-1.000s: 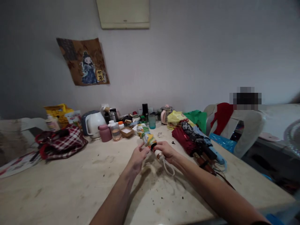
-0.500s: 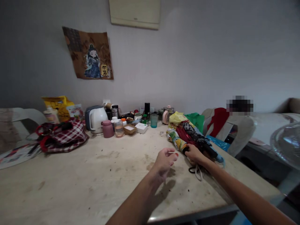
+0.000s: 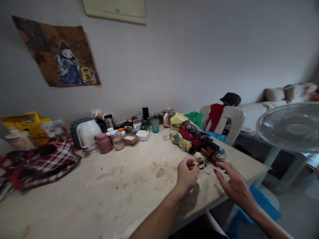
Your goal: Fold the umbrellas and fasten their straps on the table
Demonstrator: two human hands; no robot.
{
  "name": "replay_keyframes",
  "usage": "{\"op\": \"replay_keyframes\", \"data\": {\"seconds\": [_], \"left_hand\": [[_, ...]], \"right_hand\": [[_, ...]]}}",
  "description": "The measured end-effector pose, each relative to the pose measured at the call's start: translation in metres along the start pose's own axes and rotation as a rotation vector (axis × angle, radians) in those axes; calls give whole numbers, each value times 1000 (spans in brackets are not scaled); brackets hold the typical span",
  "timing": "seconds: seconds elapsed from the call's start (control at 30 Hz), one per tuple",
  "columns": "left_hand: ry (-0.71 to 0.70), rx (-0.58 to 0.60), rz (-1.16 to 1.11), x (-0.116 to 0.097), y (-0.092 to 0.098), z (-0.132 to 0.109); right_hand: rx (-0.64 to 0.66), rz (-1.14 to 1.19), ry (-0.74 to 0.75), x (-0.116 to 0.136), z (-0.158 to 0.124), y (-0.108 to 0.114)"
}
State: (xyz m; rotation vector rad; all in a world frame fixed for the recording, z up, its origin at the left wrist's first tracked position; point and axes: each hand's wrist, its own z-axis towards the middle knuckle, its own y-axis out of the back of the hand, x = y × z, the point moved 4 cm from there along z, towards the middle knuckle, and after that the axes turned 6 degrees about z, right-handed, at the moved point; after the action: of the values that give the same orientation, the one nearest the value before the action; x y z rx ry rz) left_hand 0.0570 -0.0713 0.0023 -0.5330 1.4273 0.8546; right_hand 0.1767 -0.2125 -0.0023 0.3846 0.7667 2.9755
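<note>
Several folded umbrellas lie in a pile on the right side of the table, handles towards me. Among them are a yellow-and-green patterned umbrella (image 3: 181, 141), a dark red umbrella (image 3: 190, 136) and a black patterned one partly covered by the others. Thin wrist straps (image 3: 206, 168) trail from the handle ends. My left hand (image 3: 187, 174) hovers left of these straps, fingers loosely curled and thumb slightly apart, with nothing visible in it. To the right, near the table edge, my right hand (image 3: 233, 182) is open and empty, its thumb spread from the fingers.
Along the wall stand a white kettle (image 3: 88, 134), a pink mug (image 3: 103, 143), a teal cup (image 3: 155, 126) and small boxes (image 3: 143, 135). A plaid bag (image 3: 53, 162) lies left. Beyond the table's right edge are a chair (image 3: 235, 121), a fan (image 3: 291, 127) and a blue stool (image 3: 264, 202).
My right hand has let go of the patterned umbrella's handle and drawn back to the right. My left hand has moved towards the straps. The camera view has turned right.
</note>
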Motion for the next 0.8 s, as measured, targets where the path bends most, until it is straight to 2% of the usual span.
{"op": "replay_keyframes", "data": {"seconds": [0.1, 0.2, 0.33, 0.47, 0.63, 0.8], "left_hand": [[-49, -74, 24, 0, 7, 4], [-87, -123, 45, -3, 13, 6], [-116, -121, 71, -8, 14, 4], [-118, -113, 67, -10, 16, 3], [-97, -166, 85, -7, 31, 9], [-89, -211, 117, -7, 41, 11]], "right_hand": [[-18, 17, -111, 7, -22, 9], [-3, 44, -146, 18, -34, 10], [36, 55, -149, 24, -40, 17], [78, 86, -207, 15, -38, 27], [182, 100, -265, 0, -17, 20], [209, 60, -284, -38, 43, -1]]}}
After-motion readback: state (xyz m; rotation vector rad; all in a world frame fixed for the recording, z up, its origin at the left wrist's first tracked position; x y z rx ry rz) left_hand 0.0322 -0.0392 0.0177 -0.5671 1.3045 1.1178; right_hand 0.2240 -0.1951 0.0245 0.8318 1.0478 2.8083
